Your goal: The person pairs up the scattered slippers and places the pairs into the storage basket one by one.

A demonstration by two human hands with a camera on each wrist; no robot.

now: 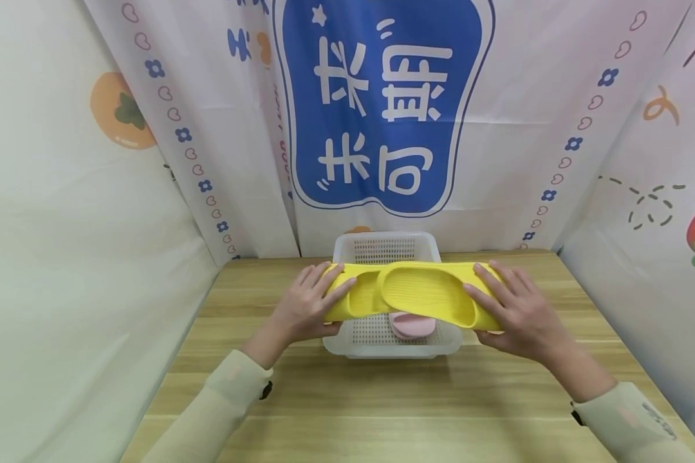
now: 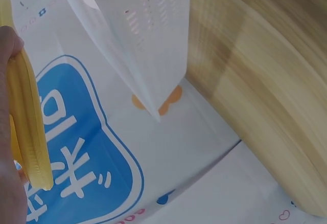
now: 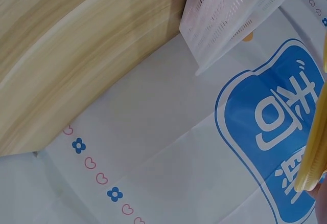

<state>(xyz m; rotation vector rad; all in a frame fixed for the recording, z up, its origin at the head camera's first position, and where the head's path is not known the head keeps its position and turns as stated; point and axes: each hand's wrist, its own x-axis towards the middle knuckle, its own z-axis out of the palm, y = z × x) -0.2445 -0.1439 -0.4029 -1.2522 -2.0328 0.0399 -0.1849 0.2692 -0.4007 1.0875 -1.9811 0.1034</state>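
Note:
A pair of yellow slippers (image 1: 428, 292) is held level above the basket, heels overlapping and toes pointing outward. At the left end my left hand (image 1: 307, 305) grips one toe, its fingers over the top and thumb below. My right hand (image 1: 518, 315) grips the other toe in the same manner. Only an edge of the yellow slipper (image 2: 31, 127) shows in the left wrist view, and likewise the yellow slipper (image 3: 314, 142) in the right wrist view. Under them stands a white perforated basket (image 1: 390, 350), partly covered. Inside it lie pink, rounded flat pieces (image 1: 412, 326), largely hidden.
The basket stands on a wood-grain table (image 1: 382, 411), near its back edge. A printed cloth (image 1: 498, 161) with a blue panel hangs behind the table. White cloth walls (image 1: 64, 257) close off both sides.

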